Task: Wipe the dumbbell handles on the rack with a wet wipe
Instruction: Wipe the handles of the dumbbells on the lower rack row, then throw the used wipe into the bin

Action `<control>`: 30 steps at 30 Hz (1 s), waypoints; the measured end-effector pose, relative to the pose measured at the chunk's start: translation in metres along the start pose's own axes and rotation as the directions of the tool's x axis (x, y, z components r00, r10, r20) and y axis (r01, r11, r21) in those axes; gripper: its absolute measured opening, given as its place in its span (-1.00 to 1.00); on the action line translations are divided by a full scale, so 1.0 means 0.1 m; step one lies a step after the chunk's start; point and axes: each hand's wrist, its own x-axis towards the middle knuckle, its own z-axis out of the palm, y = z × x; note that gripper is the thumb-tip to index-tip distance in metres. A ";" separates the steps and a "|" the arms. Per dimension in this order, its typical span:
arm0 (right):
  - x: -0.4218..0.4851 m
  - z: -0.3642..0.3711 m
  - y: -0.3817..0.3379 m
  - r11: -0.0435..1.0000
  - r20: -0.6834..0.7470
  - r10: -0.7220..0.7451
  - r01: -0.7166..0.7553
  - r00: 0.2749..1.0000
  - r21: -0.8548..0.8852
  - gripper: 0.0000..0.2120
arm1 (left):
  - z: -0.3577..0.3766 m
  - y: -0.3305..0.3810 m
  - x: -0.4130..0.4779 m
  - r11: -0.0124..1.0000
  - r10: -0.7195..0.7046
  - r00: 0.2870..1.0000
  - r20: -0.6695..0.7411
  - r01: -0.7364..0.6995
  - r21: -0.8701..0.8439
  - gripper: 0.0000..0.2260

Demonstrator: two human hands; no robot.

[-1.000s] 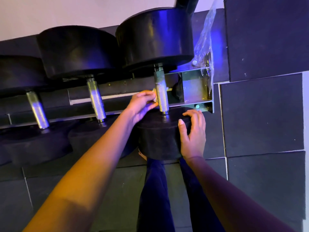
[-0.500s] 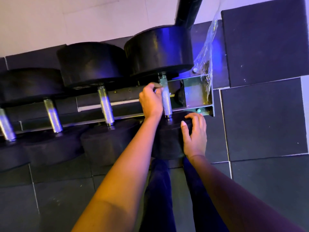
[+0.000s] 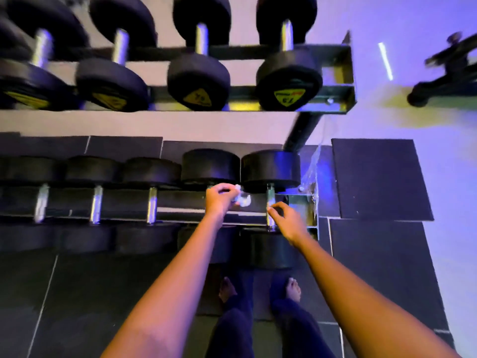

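Dim gym, rubber floor tiles (image 3: 77,293) | end handle (image 3: 270,196) on lower rack (image 3: 307,205) | wet wipe (image 3: 243,201) pinched in left hand (image 3: 220,200), just left of handle | right hand (image 3: 286,220) half-curled at handle, grip unclear | best: wrap wipe round, stroke full length

I'm looking at a plain pale wall (image 3: 232,125) that is glowing violet-blue, most strongly on the right. Dark grey rubber floor tiles (image 3: 382,267) with thin pale seams are lying below it. A square black mat (image 3: 379,177) is sitting at the wall's foot, and a thin white light streak (image 3: 386,60) is shining higher up.
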 end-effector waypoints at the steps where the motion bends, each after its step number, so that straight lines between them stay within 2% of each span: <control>1: -0.04 -0.04 -0.18 0.999 0.012 -0.036 0.037 0.999 -0.016 -0.75 | -0.10 0.12 -0.08 0.999 0.014 1.000 -0.017 -0.014 -0.041 -0.74; 5: -0.35 -0.10 -1.07 0.960 0.114 -0.257 0.267 0.960 -0.082 -0.76 | -0.69 0.64 -0.63 0.979 0.097 0.984 -0.150 -0.121 -0.163 -0.78; 7: -0.56 -0.09 -1.52 0.908 0.198 -0.379 0.405 0.904 -0.111 -0.75 | -0.97 0.83 -0.96 0.955 0.141 0.960 -0.242 -0.196 -0.220 -0.81; 11: -1.07 0.05 -2.21 0.765 0.306 -0.584 0.636 0.752 -0.103 -0.74 | -1.52 1.05 -1.62 0.888 0.201 0.873 -0.444 -0.354 -0.293 -0.90; 13: -1.35 0.20 -2.49 0.683 0.372 -0.651 0.725 0.662 -0.094 -0.74 | -1.82 1.08 -1.98 0.855 0.204 0.807 -0.555 -0.423 -0.301 -0.83; 18: -2.03 0.83 -3.04 0.516 0.532 -0.709 0.855 0.463 -0.055 -0.74 | -2.64 0.91 -2.76 0.816 0.159 0.646 -0.747 -0.512 -0.269 -0.80; 21: -2.42 1.29 -3.26 0.457 0.608 -0.702 0.889 0.372 -0.016 -0.75 | -3.17 0.72 -3.09 0.795 0.107 0.560 -0.821 -0.544 -0.268 -0.79; 26: -2.91 2.31 -3.52 0.420 0.681 -0.671 0.907 0.295 0.021 -0.80 | -4.17 0.41 -3.47 0.758 0.016 0.442 -0.897 -0.590 -0.278 -0.82; 30: -3.25 3.29 -3.78 0.410 0.725 -0.633 0.912 0.272 0.016 -0.76 | -5.12 0.16 -3.58 0.746 -0.032 0.374 -0.927 -0.608 -0.271 -0.83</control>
